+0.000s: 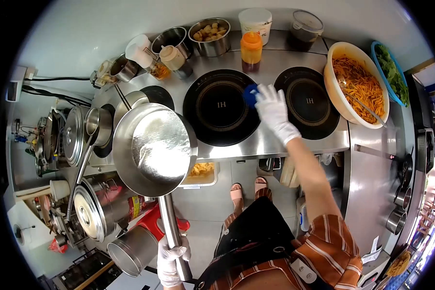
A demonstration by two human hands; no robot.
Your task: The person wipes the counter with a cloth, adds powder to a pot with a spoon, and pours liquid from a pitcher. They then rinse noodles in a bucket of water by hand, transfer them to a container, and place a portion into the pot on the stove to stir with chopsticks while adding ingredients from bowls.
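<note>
My left hand (171, 258), in a white glove, is wrapped round the long metal handle of a steel pan (154, 150). The pan is raised over the counter's left front edge, and its shiny inside looks empty. My right hand (274, 108), also gloved, reaches over the counter between the big round hob (221, 107) and the smaller hob (307, 103). Its fingertips press on a blue cloth or pad (250, 95) at the right edge of the big hob.
Behind the hobs stand an orange-capped bottle (251, 50), a white tub (255, 21) and a steel pot of food chunks (210, 36). At the right is a large bowl of orange shreds (357, 82). Lidded pots (89, 210) crowd the left.
</note>
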